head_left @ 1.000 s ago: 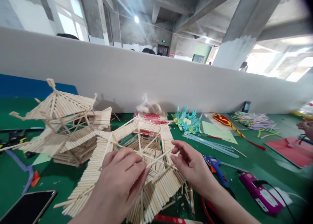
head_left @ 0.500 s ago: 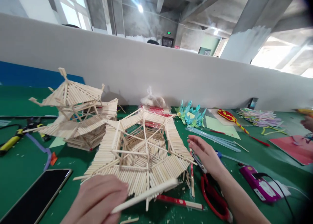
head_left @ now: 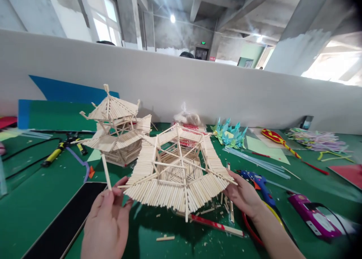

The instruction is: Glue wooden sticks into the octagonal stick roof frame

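A hexagonal roof frame of pale wooden sticks [head_left: 177, 172] sits tilted above the green table. My left hand [head_left: 106, 221] is closed on a single wooden stick [head_left: 106, 172] that points up, and its fingers touch the frame's near left corner. My right hand [head_left: 244, 195] grips the frame's right edge from beneath. Behind it to the left stands a finished stick pagoda [head_left: 115, 129].
A black phone [head_left: 63, 219] lies at the near left. A blue glue gun [head_left: 261, 185], red-handled scissors [head_left: 250, 229] and a purple device [head_left: 312, 217] lie on the right. Yellow-handled pliers [head_left: 56, 153], paper flowers [head_left: 230, 134], glue sticks [head_left: 256, 161] and a grey partition wall [head_left: 198, 89] are further back.
My left hand pulled away from the frame's middle, took hold of a loose stick and now holds it upright. My right hand moved to the frame's right edge and lifted it.
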Tool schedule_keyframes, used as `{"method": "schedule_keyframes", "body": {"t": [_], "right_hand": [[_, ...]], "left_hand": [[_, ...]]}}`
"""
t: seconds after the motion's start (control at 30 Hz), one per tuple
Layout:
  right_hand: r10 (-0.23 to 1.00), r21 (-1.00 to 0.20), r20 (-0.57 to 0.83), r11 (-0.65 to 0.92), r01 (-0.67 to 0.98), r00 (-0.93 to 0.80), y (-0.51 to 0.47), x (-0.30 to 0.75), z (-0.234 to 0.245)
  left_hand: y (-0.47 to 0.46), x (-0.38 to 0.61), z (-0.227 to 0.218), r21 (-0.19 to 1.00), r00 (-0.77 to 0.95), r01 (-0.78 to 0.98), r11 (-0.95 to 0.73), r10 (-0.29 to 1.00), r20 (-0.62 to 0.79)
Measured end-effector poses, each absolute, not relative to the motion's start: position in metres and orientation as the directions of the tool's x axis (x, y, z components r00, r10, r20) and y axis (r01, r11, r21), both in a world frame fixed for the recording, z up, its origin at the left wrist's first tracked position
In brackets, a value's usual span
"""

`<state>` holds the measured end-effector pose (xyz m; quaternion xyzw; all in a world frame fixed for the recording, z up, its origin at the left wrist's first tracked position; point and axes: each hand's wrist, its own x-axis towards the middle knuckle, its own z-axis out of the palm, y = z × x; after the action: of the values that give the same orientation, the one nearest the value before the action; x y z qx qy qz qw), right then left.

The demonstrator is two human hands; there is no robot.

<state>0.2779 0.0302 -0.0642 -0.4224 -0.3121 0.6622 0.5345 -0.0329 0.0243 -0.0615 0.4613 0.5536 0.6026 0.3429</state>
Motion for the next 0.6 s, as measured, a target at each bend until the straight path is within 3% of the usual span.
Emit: {"method": "schedule_keyframes", "body": {"t": [0.03,0.1,0.6], "right_hand": [[0.971,-0.854,-0.228,-0.237,-0.463,-0.075,0.03,0.276,-0.064],[0.97,-0.834,-0.232,-0.235,-0.499,-0.071,0.03,0.274,-0.064],[0.968,-0.718,-0.243,-0.133,-0.683,0.067,-0.017,0.242,-0.063]], "left_hand": [[0.026,-0.03,-0.057,0.982,-0.417,-0.161,-0.096,0.909,0.021],[0.029,-0.026,-0.053,0.937,-0.46,-0.338,-0.092,0.884,-0.079],[0.068,-0.027,-0.035,0.885,-0.438,-0.455,-0.104,0.891,-0.121]]}}
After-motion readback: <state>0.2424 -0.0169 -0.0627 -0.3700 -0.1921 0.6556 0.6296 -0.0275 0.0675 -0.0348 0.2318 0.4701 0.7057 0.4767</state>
